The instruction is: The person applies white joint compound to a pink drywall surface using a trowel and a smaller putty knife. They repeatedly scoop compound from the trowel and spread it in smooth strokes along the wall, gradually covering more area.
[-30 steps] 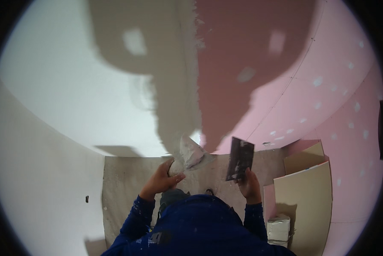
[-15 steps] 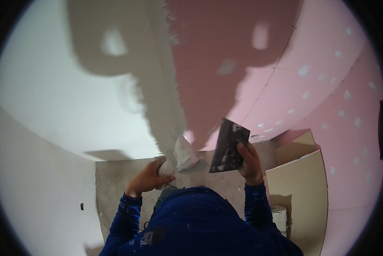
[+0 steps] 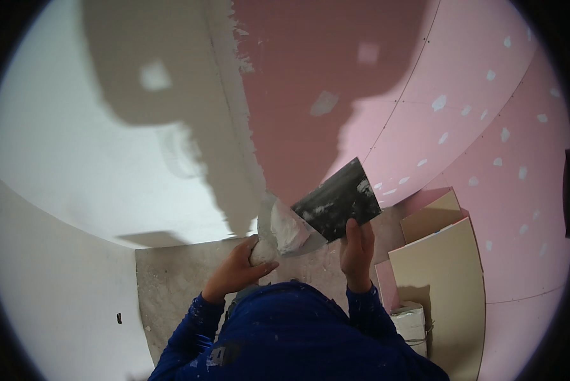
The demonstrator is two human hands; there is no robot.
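Some white putty [image 3: 291,233] is resting on a grey trowel [image 3: 266,222] gripped by the left hand [image 3: 240,270], while the right hand [image 3: 357,251] is holding a dark flat blade [image 3: 336,202] at the trowel's right edge, before the far pink wall [image 3: 291,136], apparently gathering putty, the next move seemingly calling for steady, level tools.

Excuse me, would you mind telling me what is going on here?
A person in a blue top has a pale tool bearing white paste in the left hand and a dark flat blade in the right hand. The tools meet in view; whether they touch is hard to tell. Ahead, white wall meets pink wall; beige boards stand at lower right.
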